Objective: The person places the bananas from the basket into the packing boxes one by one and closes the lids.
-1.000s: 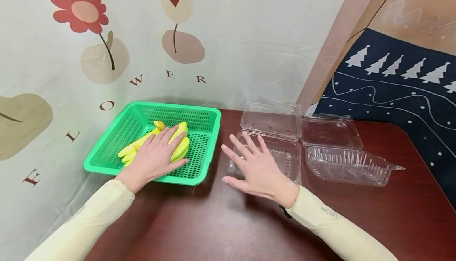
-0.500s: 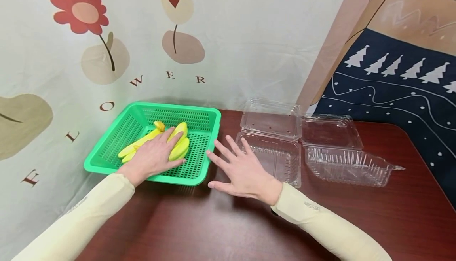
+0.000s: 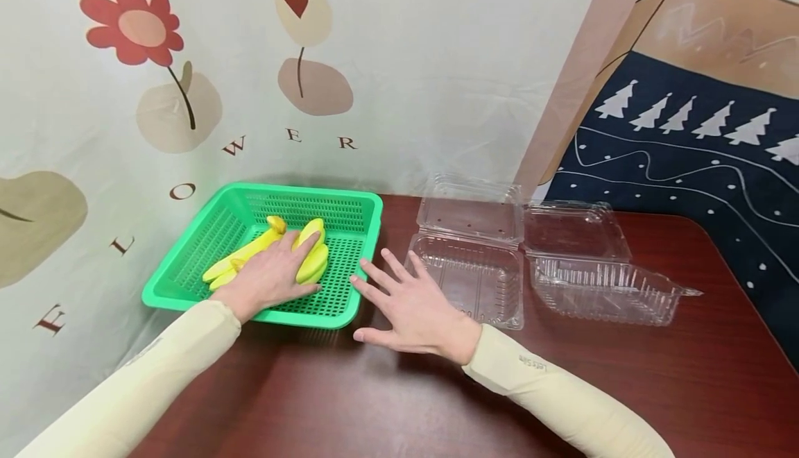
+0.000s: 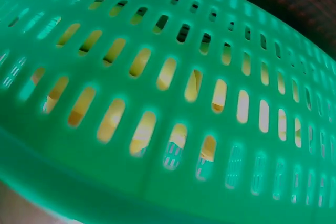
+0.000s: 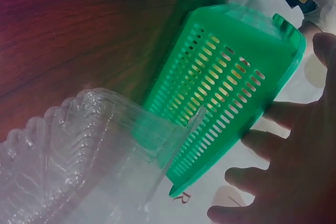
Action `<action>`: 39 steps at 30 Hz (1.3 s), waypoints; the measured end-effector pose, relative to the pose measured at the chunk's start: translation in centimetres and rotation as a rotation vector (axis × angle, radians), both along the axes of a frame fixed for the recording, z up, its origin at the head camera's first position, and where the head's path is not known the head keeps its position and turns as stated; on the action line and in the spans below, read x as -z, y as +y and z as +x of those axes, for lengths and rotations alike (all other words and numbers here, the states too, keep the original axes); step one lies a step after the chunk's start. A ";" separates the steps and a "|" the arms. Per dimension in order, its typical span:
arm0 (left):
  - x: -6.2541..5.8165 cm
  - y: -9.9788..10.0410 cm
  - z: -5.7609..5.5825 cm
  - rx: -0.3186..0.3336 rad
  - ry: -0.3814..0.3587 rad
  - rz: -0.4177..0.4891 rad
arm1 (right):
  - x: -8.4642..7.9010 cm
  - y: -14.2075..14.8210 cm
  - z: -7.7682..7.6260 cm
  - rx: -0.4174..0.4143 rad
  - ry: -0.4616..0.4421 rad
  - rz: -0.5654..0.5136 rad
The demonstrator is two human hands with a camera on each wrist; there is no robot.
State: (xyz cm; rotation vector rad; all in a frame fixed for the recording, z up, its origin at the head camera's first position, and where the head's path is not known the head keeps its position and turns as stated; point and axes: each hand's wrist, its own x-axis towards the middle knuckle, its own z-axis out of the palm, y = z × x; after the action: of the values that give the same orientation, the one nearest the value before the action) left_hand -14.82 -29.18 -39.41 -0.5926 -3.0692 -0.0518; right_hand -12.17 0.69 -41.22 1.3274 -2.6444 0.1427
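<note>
- Left hand [image 3: 268, 274]: laid palm down over the bananas inside the basket, touching them; index finger and thumb nearly straight, the thumb held apart (the outer fingers are partly hidden).
- Right hand [image 3: 415, 316]: fingers spread wide, holding nothing; poised just beside the basket's right side and near the nearer container. Whether a fingertip meets the rim cannot be told.
- Bananas [image 3: 250, 244]: yellow, several, lying in the basket towards its left and middle, partly under the left hand; their exact count is hidden.
- Basket [image 3: 312, 320]: green, slotted, upright; its wall fills most of the left wrist view, yellow showing through the slots.
- Nearer container [image 3: 477, 264]: transparent plastic, lid folded back, right of the basket.
- Farther container [image 3: 605, 288]: similar, lid likewise folded back, just right of the first.
- Table [image 3: 312, 388]: dark reddish brown, beneath basket and containers.
- Sleeves [image 3: 168, 368]: cream, one on each arm.
- Backdrop [image 3: 437, 118]: pale, with printed flowers and the letters "FLOWER".
- Hanging [image 3: 686, 153]: dark blue and brown, white trees, at right.
</note>
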 end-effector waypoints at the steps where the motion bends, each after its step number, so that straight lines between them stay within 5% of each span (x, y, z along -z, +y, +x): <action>1: 0.1 0.0 0.0 -0.002 -0.002 0.002 | 0.0 0.0 0.0 0.001 0.002 -0.001; 17: 0.8 0.1 -0.3 0.022 0.044 -0.014 | 0.4 0.0 0.2 0.011 0.022 -0.026; 30: -1.1 -0.1 0.8 -0.039 0.099 0.104 | 0.9 -0.4 0.7 0.032 0.005 -0.049; 39: -2.7 0.5 1.4 0.006 0.277 0.221 | 0.9 -0.4 0.9 0.043 -0.036 -0.059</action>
State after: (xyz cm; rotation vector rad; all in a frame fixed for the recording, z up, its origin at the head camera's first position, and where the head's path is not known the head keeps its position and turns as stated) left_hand -13.41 -28.64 -36.75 -0.5450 -2.7455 -0.2804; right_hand -11.25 0.32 -42.07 1.2608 -2.6736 0.2389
